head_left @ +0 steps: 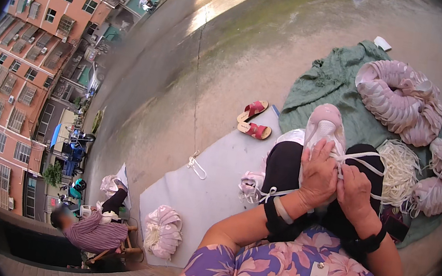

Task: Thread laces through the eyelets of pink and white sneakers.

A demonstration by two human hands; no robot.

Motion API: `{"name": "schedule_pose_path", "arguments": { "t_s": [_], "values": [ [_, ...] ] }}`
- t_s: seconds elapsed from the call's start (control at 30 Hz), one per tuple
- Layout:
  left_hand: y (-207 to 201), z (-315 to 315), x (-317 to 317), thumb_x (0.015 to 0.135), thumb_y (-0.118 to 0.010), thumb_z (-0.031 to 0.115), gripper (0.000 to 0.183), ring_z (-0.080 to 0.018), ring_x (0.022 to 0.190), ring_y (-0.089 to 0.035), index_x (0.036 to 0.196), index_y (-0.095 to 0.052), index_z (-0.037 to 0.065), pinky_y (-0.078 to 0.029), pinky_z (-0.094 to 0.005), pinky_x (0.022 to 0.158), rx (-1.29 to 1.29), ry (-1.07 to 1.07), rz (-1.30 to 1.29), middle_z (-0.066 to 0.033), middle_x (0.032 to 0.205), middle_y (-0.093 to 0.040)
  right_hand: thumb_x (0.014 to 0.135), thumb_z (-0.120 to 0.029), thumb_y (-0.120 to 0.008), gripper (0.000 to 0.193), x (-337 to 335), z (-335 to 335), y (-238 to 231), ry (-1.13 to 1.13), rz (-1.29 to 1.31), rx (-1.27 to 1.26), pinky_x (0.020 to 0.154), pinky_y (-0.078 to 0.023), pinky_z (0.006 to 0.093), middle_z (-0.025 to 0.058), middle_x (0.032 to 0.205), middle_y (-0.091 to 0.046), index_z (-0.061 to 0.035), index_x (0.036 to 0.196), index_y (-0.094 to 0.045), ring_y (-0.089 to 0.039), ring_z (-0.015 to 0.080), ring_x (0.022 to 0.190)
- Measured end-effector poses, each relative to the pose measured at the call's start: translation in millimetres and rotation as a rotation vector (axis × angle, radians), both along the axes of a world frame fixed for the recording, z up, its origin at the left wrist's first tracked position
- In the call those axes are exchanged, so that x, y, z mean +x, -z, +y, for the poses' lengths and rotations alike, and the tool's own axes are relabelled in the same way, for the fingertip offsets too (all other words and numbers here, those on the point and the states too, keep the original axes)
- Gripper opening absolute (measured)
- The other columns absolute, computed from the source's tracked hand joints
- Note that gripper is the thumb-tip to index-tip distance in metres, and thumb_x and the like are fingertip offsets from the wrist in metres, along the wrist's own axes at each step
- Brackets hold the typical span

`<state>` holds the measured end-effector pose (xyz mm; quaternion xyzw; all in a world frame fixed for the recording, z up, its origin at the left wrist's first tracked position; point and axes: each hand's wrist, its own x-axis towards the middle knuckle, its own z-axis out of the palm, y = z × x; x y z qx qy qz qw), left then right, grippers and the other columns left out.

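A pink and white sneaker upper (326, 118) lies over my lap between my knees, its rounded toe pointing away from me. My left hand (319, 172) grips it, fingers bent over the lacing area. Close beside it, my right hand (356, 190) pinches a white shoelace (366, 156) at the eyelets. Part of this lace loops out to the right over my dark trouser leg. My fingers hide most of the eyelets and the rear of the upper.
Right of my knees lies a heap of white laces (398, 168) on green cloth (322, 90), near bundled pink uppers (399, 100). A phone (394, 227) rests by my right arm. Red sandals (254, 130) and another bundle (163, 232) are leftward; a seated person (97, 231) is farther left.
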<state>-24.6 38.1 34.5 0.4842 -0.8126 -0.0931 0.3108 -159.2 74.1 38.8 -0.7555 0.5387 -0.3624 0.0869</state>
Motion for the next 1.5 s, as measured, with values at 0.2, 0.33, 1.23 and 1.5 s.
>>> {"name": "schedule_pose_path", "arguments": {
  "t_s": [0.2, 0.33, 1.23, 1.5],
  "values": [
    [-38, -2, 7, 0.067, -0.057, 0.011, 0.018, -0.0404, 0.125, -0.035, 0.08, -0.06, -0.001, -0.019, -0.0593, 0.101, -0.082, 0.132, -0.293, -0.0237, 0.128, -0.046, 0.07, -0.01, -0.062, 0.028, -4, -3, 4, -0.025, -0.072, -0.027, 0.062, -0.046, 0.0391, 0.0132, 0.081, -0.055, -0.0023, 0.097, -0.054, -0.057, 0.0309, 0.071],
    [-59, 18, 40, 0.072, -0.055, 0.005, 0.004, -0.04, 0.126, -0.034, 0.074, -0.055, 0.001, -0.012, -0.0531, 0.106, -0.097, 0.187, -0.398, -0.02, 0.132, -0.043, 0.07, -0.012, -0.062, 0.025, -8, 2, 10, 0.013, -0.08, -0.014, 0.061, -0.047, 0.0391, 0.0121, 0.079, -0.056, -0.0039, 0.093, -0.056, -0.057, 0.0305, 0.067],
    [-14, 12, 93, 0.07, -0.06, 0.002, 0.027, -0.0336, 0.113, -0.049, 0.097, -0.062, 0.002, -0.032, -0.0416, 0.099, 0.044, 0.081, -0.121, -0.0169, 0.118, -0.056, 0.073, -0.008, -0.061, 0.022, -15, 10, -8, -0.027, -0.063, -0.009, 0.056, -0.048, 0.0371, 0.0091, 0.076, -0.053, -0.0059, 0.094, -0.058, -0.058, 0.0283, 0.063],
    [-20, 20, 95, 0.076, -0.06, 0.004, 0.012, -0.0255, 0.078, -0.059, 0.087, -0.062, 0.005, -0.039, -0.0362, 0.079, 0.031, 0.076, -0.003, -0.0086, 0.084, -0.064, 0.074, -0.008, -0.062, 0.014, -45, 21, -28, -0.094, 0.191, -0.058, 0.047, -0.044, 0.0348, 0.0061, 0.072, -0.05, -0.0075, 0.086, -0.054, -0.055, 0.0262, 0.056]
  ]
}}
